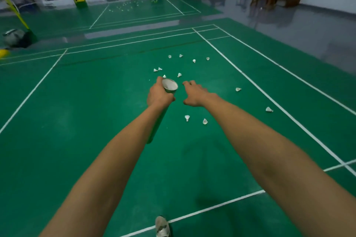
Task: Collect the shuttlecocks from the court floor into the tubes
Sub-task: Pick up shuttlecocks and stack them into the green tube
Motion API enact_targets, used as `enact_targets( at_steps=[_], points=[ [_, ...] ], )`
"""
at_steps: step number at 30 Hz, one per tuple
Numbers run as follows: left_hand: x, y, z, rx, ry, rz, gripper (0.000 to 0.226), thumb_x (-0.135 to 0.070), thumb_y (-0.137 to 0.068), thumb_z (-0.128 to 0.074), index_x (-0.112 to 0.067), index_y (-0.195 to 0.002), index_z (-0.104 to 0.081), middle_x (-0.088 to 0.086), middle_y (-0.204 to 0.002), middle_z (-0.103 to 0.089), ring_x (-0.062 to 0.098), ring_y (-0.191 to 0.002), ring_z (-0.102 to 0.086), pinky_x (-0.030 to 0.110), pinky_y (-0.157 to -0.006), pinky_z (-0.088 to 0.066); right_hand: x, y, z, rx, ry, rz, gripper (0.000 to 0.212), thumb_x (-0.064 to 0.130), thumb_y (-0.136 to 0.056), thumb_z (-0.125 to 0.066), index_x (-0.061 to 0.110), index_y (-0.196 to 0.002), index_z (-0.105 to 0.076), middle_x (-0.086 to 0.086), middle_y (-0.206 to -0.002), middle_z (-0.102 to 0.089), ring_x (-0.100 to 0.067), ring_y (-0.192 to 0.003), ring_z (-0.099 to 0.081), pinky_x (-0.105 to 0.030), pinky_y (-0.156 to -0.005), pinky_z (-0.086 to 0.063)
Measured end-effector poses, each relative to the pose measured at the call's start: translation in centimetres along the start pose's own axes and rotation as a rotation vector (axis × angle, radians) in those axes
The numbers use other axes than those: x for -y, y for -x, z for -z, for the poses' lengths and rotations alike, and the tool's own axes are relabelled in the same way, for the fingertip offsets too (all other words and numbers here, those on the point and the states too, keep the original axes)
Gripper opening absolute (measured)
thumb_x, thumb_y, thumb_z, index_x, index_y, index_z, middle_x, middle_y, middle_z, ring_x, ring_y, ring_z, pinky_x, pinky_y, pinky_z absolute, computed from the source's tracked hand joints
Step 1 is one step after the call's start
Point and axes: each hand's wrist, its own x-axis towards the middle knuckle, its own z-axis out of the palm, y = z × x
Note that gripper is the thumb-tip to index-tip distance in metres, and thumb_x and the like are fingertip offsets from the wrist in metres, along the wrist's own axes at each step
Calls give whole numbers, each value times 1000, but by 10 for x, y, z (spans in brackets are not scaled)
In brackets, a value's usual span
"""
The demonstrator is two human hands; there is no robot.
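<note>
We've got the tube (165, 102) in our left hand (159, 93), fingers clamped round it near the top, open end tilted up and fwd, green body running back under the forearm. Right hand (195, 93) hangs just beside the rim, not touching, fingers apart and loosely curled, holding nothing. Shuttlecocks lie scattered on the green court floor (77, 121): a cluster (179, 75) beyond the hands, two (187, 117) below the right hand, others (269, 109) well off to the right near the white sideline (250, 81). Our shoe (162, 226) shows at bottom edge.
</note>
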Motion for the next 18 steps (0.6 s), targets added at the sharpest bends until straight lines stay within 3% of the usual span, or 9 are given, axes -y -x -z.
enact_targets(
  at_steps=[12, 18],
  points=[
    [-20, -209, -72, 249, -81, -166, 69, -17, -75, -84, -25, -133, -47, 7, -128, -66, 32, -117, -62, 38, -87, -51, -51, -169, 25, -42, 24, -247, 71, 29, -89, -65, 13, -149, -30, -16, -148, -38, -41, -130, -46, -54, -103, -44],
    [-58, -275, -137, 336, -124, -240, 66, -21, -76, -85, -23, -132, -49, 9, -127, -66, 33, -117, -62, 40, -89, -52, -119, -216, 35, -50, -16, -356, 73, 29, -90, -66, 14, -151, -29, -16, -149, -37, -41, -131, -45, -53, -105, -42]
  ],
)
